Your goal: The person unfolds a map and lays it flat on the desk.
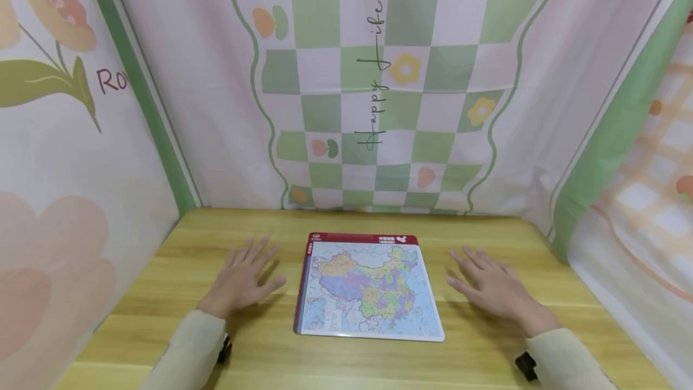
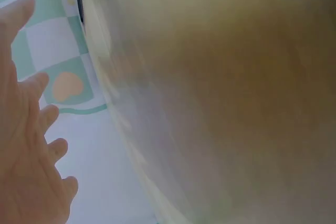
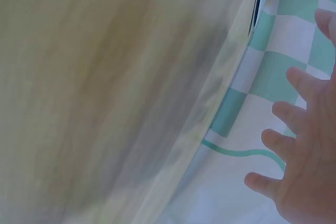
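A flat rectangular map board [image 1: 373, 287] with a red top strip lies on the wooden table [image 1: 260, 354], showing a coloured map of China. To its left, apart from it, is my left hand [image 1: 242, 278], palm down with the fingers spread and nothing held. On the other side my right hand [image 1: 489, 284] is likewise spread, palm down, away from the board's right edge. Each wrist view shows its own hand, the left hand [image 2: 31, 145] and the right hand [image 3: 310, 145], with fingers extended over the tabletop. The board's thin edge shows at the top of both wrist views.
Behind the table hangs a green-and-white checked curtain [image 1: 363, 77] with "Happy Life" lettering. Printed fabric panels with flowers [image 1: 54, 5] and orange checks [image 1: 649, 191] close in the left and right sides. A dark wrist device [image 1: 526, 366] sits at the right cuff.
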A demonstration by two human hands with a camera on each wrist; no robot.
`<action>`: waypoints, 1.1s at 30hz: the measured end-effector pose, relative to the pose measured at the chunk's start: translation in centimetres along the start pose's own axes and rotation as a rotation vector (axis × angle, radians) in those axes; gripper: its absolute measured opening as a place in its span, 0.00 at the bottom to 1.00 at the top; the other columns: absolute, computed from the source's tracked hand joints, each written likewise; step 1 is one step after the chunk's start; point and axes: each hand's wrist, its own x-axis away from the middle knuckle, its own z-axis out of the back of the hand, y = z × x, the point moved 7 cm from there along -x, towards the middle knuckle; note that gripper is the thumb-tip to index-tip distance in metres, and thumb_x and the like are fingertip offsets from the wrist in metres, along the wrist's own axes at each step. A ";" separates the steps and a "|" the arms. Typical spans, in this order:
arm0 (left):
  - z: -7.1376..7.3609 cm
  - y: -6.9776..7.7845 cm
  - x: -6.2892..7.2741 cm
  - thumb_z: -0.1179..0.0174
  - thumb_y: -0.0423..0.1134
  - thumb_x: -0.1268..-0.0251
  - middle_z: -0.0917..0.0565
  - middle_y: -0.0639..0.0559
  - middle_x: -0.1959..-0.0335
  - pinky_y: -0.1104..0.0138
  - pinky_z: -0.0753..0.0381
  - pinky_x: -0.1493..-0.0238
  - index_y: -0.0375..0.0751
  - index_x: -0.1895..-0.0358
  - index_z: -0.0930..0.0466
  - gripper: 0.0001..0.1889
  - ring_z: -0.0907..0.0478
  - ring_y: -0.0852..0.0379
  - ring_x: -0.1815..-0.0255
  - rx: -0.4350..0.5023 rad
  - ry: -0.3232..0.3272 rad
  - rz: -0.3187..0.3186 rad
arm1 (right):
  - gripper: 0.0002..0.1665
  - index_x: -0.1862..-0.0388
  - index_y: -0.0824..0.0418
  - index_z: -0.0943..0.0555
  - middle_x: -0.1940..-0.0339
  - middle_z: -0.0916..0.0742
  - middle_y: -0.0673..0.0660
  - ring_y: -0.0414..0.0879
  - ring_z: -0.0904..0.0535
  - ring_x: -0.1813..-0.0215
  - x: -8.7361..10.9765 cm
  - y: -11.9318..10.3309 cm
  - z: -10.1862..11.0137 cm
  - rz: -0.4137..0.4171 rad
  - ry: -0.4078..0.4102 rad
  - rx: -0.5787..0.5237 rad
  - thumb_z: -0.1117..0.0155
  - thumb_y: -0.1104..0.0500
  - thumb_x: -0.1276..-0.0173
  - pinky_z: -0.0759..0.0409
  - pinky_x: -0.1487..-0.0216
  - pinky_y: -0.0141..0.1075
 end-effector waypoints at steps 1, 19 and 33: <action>0.0 0.1 0.0 0.47 0.63 0.30 0.45 0.37 0.21 0.32 0.57 0.29 0.44 0.22 0.42 0.41 0.52 0.30 0.23 0.004 0.001 -0.009 | 0.43 0.21 0.56 0.38 0.21 0.39 0.67 0.73 0.46 0.25 0.0 -0.2 0.0 0.005 -0.001 -0.013 0.50 0.33 0.25 0.49 0.37 0.78; -1.7 2.4 -1.3 0.45 0.53 0.26 0.39 0.35 0.24 0.36 0.48 0.28 0.38 0.26 0.35 0.33 0.47 0.31 0.24 0.014 -0.118 -0.170 | 0.39 0.28 0.67 0.29 0.29 0.30 0.73 0.75 0.36 0.31 -0.6 -3.9 -1.1 0.200 -0.014 -0.141 0.43 0.40 0.25 0.37 0.37 0.72; -2.8 5.2 -1.7 0.48 0.43 0.22 0.40 0.36 0.23 0.41 0.47 0.26 0.35 0.26 0.36 0.27 0.46 0.35 0.23 0.126 -0.242 -0.295 | 0.40 0.28 0.62 0.28 0.26 0.31 0.70 0.71 0.39 0.27 -0.8 -5.8 -2.5 0.161 -0.190 -0.200 0.46 0.35 0.26 0.42 0.31 0.68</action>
